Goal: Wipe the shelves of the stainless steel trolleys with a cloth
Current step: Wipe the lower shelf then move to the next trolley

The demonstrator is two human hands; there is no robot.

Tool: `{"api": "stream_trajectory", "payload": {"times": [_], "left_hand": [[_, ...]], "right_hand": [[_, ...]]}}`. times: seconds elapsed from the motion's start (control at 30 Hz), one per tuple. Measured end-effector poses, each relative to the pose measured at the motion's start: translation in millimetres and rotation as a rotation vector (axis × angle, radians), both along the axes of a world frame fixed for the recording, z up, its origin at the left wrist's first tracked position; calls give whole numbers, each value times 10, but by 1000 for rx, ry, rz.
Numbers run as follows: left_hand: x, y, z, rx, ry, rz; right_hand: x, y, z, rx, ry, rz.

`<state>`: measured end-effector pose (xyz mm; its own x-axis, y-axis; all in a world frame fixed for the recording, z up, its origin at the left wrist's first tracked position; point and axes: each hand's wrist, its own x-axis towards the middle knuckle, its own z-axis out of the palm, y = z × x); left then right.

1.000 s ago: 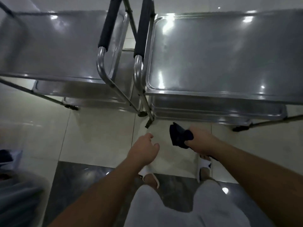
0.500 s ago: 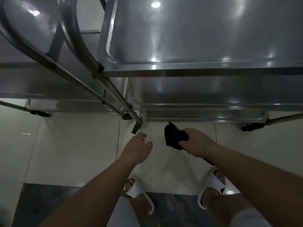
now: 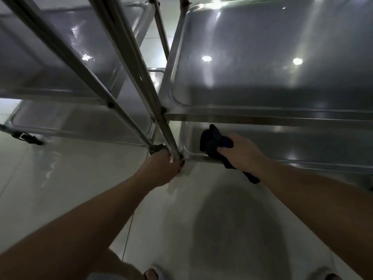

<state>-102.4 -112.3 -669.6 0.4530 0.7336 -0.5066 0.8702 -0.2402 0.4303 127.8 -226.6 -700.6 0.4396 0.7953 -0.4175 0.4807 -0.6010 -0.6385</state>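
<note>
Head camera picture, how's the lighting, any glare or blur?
Head view: dim overall; bright ceiling-light glare spots on the right trolley's middle shelf; wide-angle bending of the frame posts; soft motion blur on the floor; the dark cloth shows little detail.

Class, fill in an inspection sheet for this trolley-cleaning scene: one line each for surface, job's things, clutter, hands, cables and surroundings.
Surface: pale tiled floor, glossy, with a dark patch near the person's feet.
Job's things: two stainless steel trolleys side by side, left trolley and right trolley; a dark cloth lies on the right trolley's lower shelf at its near left corner.
Clutter: nothing seen.
Hands: right hand grips the cloth over the lower shelf's rim; left hand holds the foot of the right trolley's corner leg.
Cables: nothing seen.
Surroundings: a caster under the left trolley; sandalled toes at the bottom edge.
</note>
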Motion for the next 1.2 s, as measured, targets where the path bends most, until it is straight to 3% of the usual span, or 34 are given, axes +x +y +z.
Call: {"api": "stream_trajectory", "payload": {"times": [0.17,0.3,0.37,0.5,0.77,0.93,1.2], "left_hand": [[-36,290,-273,28,-114,-40],[36,385,-385,119,-390,54],[80,401,-475,78,-560,128],[174,426,-658,95,-704,192],[301,461,-914,127,-900,366],[369,419,-935,159,-914,441],[375,406,-916,211,-887,406]], "right_hand": [[-27,474,-433,250,-151,50],[-189,697,-785,439,-410,144],[-318,700,-1008,470,-435,244],[-515,572,-1539,285,-455,558],[-283,1015,-1776,213,-495,626],[53,1665,-1793,151,-564,523],[418,2634,-1698,-92,-425,193]]}}
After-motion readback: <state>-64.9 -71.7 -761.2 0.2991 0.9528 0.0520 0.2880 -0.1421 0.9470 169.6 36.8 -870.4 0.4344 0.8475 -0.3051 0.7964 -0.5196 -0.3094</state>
